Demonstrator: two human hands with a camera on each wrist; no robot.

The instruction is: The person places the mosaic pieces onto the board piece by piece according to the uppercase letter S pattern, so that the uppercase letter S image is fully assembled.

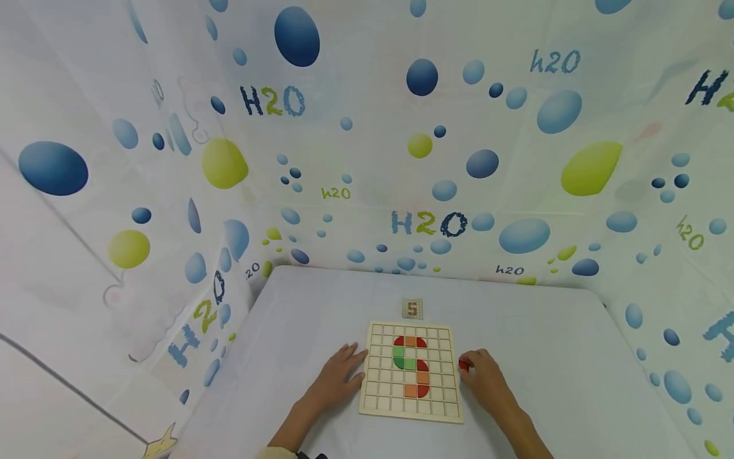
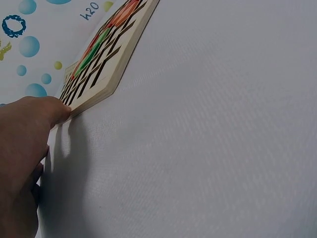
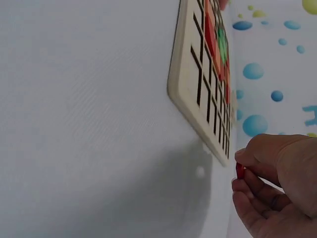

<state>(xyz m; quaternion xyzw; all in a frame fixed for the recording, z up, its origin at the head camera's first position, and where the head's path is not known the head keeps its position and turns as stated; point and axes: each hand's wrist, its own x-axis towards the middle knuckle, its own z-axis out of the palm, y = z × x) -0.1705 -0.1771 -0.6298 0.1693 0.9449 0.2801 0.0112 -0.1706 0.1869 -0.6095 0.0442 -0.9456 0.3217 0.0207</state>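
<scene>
A square wooden grid board lies on the white-covered table. Red, orange and green tiles sit in its cells and form an S-like figure. Beside the board's left edge rests my left hand, fingers spread, with the thumb and a fingertip right at the edge. In the left wrist view its thumb meets the board's side. Off the right edge, my right hand pinches a small red tile between thumb and fingers. The tile's exact shape is mostly hidden by the fingers.
Just beyond the board's far edge lies a small pattern card showing an S-like figure. White cloth covers the table. Around it hang curtains printed with blue and green bubbles and H2O lettering.
</scene>
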